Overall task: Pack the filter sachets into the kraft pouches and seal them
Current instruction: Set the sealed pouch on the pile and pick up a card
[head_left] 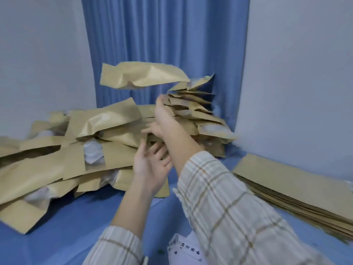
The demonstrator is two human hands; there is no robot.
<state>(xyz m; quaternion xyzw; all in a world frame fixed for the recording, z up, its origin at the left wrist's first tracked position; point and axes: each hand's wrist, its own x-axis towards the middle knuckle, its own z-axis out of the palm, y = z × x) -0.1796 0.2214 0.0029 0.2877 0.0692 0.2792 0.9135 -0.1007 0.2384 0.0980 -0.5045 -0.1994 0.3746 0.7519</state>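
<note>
kraft pouch (pixel 141 76) airborne, both hands empty

Airborne pouch (pixel 141 76) motion-blurred

Tan kraft pouches (pixel 107 123), blue curtain (pixel 164 35) and cloth (pixel 76 226), cream plaid sleeves (pixel 229 207).

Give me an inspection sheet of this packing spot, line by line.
Surface: blue sheet.
Job's things: one kraft pouch in mid-air, touching neither hand; heap of filled pouches, white contents showing in their windows; flat empty pouches stacked at right.
Clutter: white printed sheet at bottom.
Grippers: left hand open, palm up; right hand open, reaching forward.
Cables: nothing seen.
Surroundings: blue curtain, pale walls.
</note>
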